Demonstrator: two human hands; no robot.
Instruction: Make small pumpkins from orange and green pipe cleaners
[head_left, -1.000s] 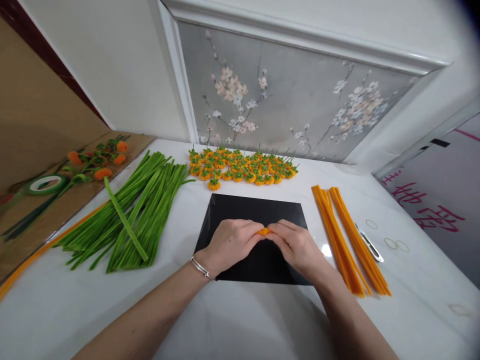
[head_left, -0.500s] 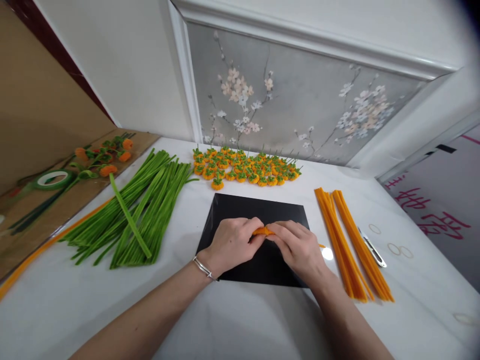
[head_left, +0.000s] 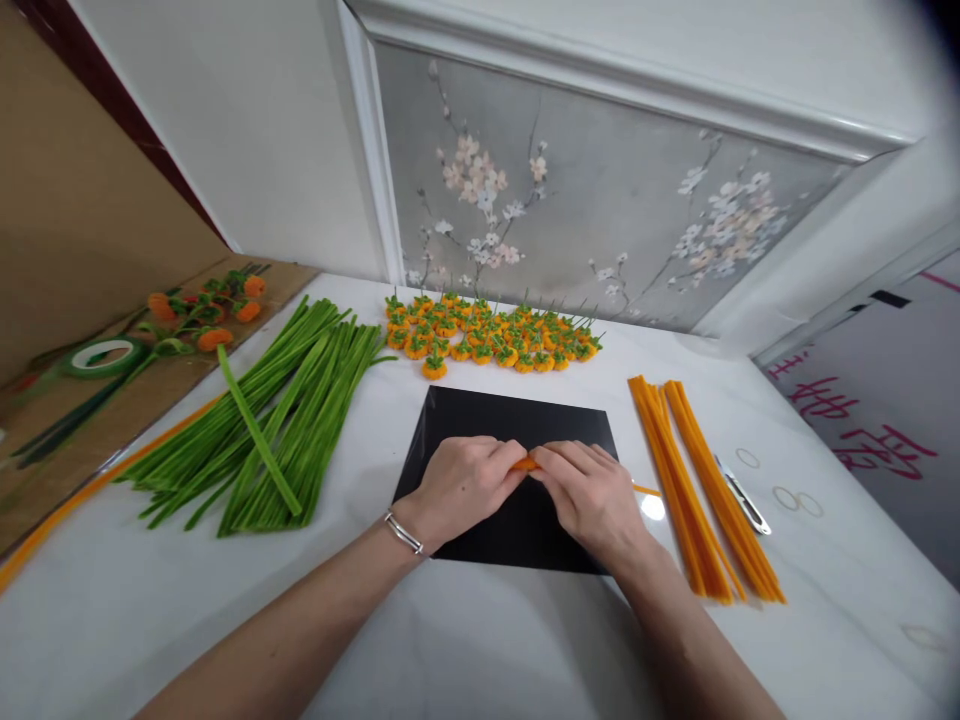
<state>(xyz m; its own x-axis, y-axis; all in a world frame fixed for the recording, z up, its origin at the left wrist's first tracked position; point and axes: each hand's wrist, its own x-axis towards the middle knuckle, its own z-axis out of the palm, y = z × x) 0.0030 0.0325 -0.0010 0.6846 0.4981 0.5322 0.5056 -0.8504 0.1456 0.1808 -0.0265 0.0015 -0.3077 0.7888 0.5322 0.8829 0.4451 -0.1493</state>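
Observation:
Over a black mat [head_left: 480, 530], my left hand [head_left: 472, 485] and my right hand [head_left: 589, 495] meet with their fingertips almost touching. Both pinch an orange pipe cleaner [head_left: 526, 464], of which a short piece shows between the fingers. Its thin end pokes out past the right side of my right hand, and the rest is hidden by my fingers. Beyond the mat stand several small orange pumpkin-like pieces [head_left: 480, 335] with green tops. Two bundles of orange pipe cleaners [head_left: 675, 490] lie to the right of my right hand.
A large heap of green pipe cleaners [head_left: 300, 420] lies on the left of the white table [head_left: 360, 640]. Further left are green tape [head_left: 105, 355] and a sprig with orange fruits [head_left: 216, 340] on cardboard. A craft knife [head_left: 744, 495] and rubber bands [head_left: 796, 502] lie at the right.
My hands have drawn slightly closer together, so less of the orange pipe cleaner shows between them. More of its loose end shows at the right of my right hand.

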